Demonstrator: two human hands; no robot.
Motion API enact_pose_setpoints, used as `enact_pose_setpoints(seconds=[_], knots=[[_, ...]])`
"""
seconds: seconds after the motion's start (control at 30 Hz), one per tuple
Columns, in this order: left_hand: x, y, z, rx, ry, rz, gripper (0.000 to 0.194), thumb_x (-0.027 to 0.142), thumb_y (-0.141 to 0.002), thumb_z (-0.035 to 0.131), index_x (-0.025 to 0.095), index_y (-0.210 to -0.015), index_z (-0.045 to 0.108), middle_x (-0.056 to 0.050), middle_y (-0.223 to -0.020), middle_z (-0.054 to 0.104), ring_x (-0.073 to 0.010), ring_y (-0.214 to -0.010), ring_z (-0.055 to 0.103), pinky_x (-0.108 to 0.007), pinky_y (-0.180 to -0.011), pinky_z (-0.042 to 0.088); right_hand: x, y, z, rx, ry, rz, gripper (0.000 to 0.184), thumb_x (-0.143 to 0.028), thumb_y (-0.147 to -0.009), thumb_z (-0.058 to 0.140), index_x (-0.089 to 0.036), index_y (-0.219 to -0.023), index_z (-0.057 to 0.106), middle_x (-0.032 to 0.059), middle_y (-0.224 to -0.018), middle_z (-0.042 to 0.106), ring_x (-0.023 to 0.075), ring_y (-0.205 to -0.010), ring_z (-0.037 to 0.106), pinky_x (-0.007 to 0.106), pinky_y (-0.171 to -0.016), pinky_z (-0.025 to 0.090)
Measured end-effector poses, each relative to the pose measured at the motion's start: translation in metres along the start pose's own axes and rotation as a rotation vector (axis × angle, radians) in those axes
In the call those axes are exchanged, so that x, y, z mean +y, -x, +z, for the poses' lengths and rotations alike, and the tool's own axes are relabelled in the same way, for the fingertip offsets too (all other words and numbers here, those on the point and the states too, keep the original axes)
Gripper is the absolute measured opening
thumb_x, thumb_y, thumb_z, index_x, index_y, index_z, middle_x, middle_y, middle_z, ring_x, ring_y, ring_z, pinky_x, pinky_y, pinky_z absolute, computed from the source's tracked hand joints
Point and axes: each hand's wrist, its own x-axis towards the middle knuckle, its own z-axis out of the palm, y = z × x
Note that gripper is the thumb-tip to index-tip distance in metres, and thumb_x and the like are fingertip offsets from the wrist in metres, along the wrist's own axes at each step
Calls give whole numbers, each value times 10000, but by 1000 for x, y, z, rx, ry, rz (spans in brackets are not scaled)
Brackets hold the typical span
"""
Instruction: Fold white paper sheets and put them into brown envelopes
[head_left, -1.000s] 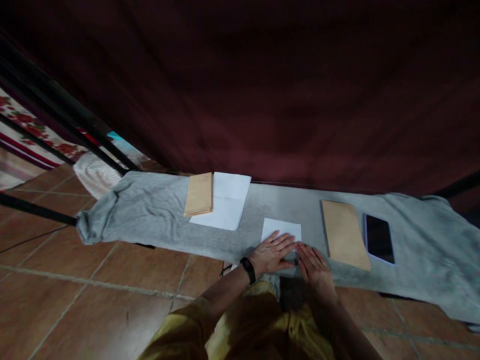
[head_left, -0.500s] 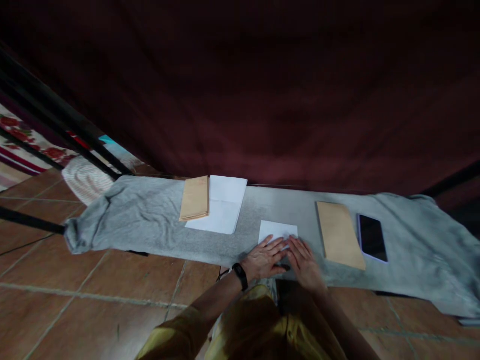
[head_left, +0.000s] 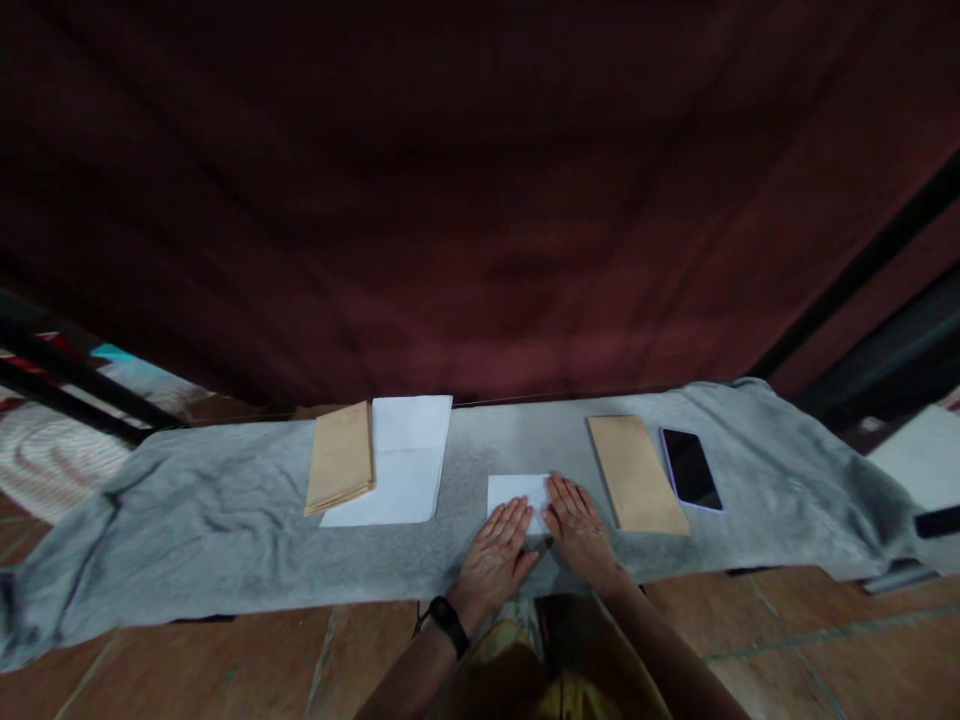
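Note:
A small folded sheet of white paper lies on the grey cloth before me. My left hand rests flat over its near left part, fingers stretched out, a black band on the wrist. On the paper's right edge lies my right hand, its fingers extended and pressing down. Neither hand grips anything. Parts of the paper's near and right edges are covered by the hands.
Left of the hands are larger white sheets, partly under a stack of brown envelopes. To the right lie another brown envelope and a phone. Grey cloth covers the narrow bench; a dark red curtain hangs behind.
My hands have moved apart on the paper, the left to its left part and the right to its right edge. The camera view has shifted and turned.

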Motion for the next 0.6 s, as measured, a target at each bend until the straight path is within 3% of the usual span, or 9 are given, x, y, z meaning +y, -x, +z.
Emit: enact_pose_setpoints(seconds=[0.17,0.33,0.47,0.6], knots=[[-6,14,12,107,-42,-158,666,393,-1032,396,167,-1602,138,-124,-1612,358,-228,-1491,331,-461,-1186,383,6,3,-2,5,17,30,551,-315,-1051,362,-130,-1568,314,118,-1537,471,237,-1415,447,443,-1203,293],[-9,19,20,161,-100,-256,631,323,-1023,402,157,-1593,191,-135,-1571,425,-244,-1463,386,-490,-1186,382,5,4,-6,-2,22,61,562,-301,-1042,376,-142,-1576,300,107,-1538,466,239,-1405,459,439,-1207,277],[1,1,23,186,-90,-300,585,283,-1027,362,146,-1582,240,-144,-1567,430,-254,-1462,384,-494,-1179,394,3,3,-8,-5,0,76,563,-305,-1037,381,-146,-1573,311,107,-1528,481,244,-1406,459,453,-1208,274],[18,-28,28,183,-17,-259,595,276,-1028,337,154,-1594,201,-134,-1601,376,-249,-1485,341,-499,-1186,389,3,3,-8,-38,-13,74,549,-300,-1028,381,-138,-1552,355,110,-1527,486,252,-1414,446,472,-1207,269]])
